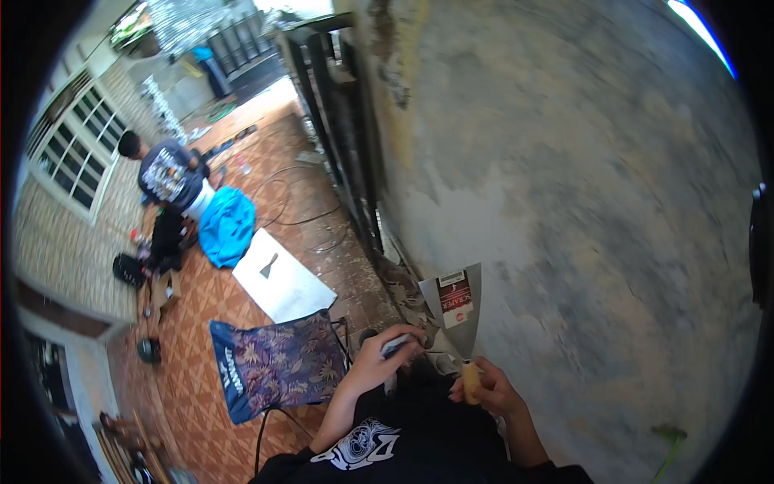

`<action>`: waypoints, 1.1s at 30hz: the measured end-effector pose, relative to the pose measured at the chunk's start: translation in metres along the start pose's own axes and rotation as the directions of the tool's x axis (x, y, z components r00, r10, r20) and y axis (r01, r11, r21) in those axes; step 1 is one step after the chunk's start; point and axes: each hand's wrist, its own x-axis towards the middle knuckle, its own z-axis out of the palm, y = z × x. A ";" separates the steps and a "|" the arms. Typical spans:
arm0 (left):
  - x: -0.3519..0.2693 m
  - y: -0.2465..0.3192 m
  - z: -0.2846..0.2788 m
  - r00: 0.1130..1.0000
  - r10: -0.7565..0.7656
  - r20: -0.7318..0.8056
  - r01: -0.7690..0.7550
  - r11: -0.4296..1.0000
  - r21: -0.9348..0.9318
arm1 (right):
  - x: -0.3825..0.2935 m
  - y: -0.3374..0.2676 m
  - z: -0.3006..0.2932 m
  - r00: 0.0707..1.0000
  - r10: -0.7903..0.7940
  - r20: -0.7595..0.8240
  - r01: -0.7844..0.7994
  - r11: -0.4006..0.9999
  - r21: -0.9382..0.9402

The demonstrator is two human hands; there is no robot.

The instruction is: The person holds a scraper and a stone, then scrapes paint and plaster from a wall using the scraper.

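Observation:
My right hand (pixel 491 390) grips the pale wooden handle of a wide-bladed scraper (pixel 473 330). Its metal blade points up and carries a red and white label, close in front of the plastered wall (pixel 580 230). To the left of it, my left hand (pixel 378 363) is closed around a small grey-and-white object (pixel 396 345); its kind cannot be made out. Both hands are held in front of my black printed shirt (pixel 423 423). The wall has a patchy grey and beige surface.
A folding chair with patterned fabric (pixel 290 363) stands at left. Beyond it are a white board (pixel 287 284) bearing a small scraper (pixel 268 265), a blue cloth (pixel 227 227) and a seated person (pixel 172 172). Cables (pixel 284 199) cross the tiles beside a dark slatted fence (pixel 338 121).

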 end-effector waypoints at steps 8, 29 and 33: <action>-0.001 0.000 -0.003 0.996 -0.080 -0.027 0.079 0.996 -0.031 | 0.019 0.001 0.015 0.992 -0.017 -0.121 -0.010 0.976 -0.220; 0.014 -0.006 0.012 0.997 -0.072 0.002 0.072 0.995 0.068 | -0.011 -0.003 0.006 0.690 -0.402 -0.602 0.077 0.868 -0.491; 0.008 -0.009 0.010 0.995 -0.100 -0.006 0.100 0.992 0.079 | 0.009 0.002 -0.006 0.692 -0.468 -0.550 0.099 0.816 -0.570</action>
